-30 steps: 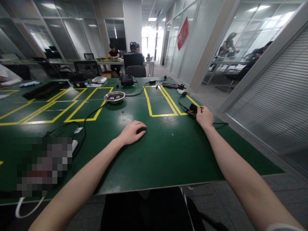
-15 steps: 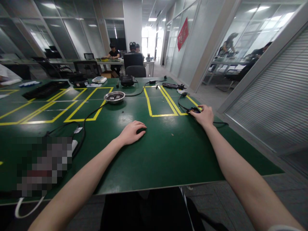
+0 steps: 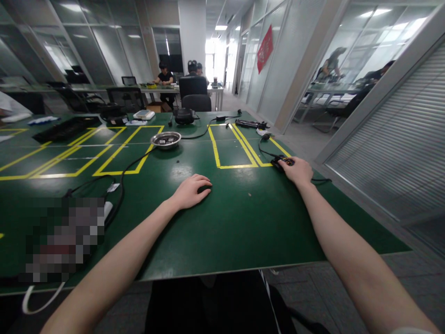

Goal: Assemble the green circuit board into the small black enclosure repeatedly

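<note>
My left hand [image 3: 192, 191] rests on the green tabletop [image 3: 222, 232], fingers loosely bent and thumb apart, and I see nothing held in it. A dark shadow lies in the gap between its thumb and fingers. Further out on the right, my right hand [image 3: 299, 171] is closed on the right side of a small black device [image 3: 277, 162] with orange marks. The thumb lies against the device, while its other fingers are partly hidden. The device sits at the lower corner of a yellow tape outline [image 3: 264, 164]. Its exact kind is unclear.
A metal bowl [image 3: 166, 140] with small metal parts stands left of centre. Black cables [image 3: 127, 170] cross the table, and one with a plug [image 3: 266, 137] lies near the right hand. A blurred-out object [image 3: 67, 241] is at front left. Several people sit at desks beyond.
My right hand has shifted slightly right and down along the black device, from its top to its right side, so more of it shows. The left hand stays still.
</note>
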A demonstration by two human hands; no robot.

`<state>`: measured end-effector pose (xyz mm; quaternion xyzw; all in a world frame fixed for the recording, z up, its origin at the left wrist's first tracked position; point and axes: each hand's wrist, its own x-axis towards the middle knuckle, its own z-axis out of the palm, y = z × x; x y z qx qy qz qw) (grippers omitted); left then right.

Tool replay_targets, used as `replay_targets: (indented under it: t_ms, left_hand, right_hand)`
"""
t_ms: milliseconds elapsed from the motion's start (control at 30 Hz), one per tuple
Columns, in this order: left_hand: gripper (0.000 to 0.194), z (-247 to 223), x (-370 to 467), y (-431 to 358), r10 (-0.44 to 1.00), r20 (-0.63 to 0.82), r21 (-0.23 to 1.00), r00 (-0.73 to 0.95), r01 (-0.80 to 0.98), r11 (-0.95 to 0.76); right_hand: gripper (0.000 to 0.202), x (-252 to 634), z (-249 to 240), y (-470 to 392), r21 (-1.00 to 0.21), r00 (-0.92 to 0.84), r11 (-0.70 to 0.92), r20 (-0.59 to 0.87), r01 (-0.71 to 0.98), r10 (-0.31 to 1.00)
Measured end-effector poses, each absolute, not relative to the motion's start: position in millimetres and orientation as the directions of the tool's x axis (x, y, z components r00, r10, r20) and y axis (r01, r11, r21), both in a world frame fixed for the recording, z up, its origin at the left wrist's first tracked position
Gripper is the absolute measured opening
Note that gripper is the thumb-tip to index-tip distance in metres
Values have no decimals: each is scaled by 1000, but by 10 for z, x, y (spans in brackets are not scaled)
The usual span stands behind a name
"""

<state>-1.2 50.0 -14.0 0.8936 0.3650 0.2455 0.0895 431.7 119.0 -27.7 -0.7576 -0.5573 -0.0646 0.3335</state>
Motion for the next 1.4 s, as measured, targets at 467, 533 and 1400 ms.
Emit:
replay_targets:
  t_ms: [467, 533, 1400]
  left_hand:
    - [46, 12, 63, 350, 644, 424, 339, 637, 547, -765]
    - [39, 46, 93, 313, 623, 394, 322, 676, 534, -782]
    - [46, 23, 101, 327, 651, 309, 318, 693, 570, -758]
  right_hand:
    - [31, 2702, -102, 556, -501, -690, 741, 333, 448, 643]
    - [32, 2570, -86, 457, -486, -742, 786, 347, 381, 574]
    - [40, 3125, 117, 704, -525, -547, 598, 271, 605, 792]
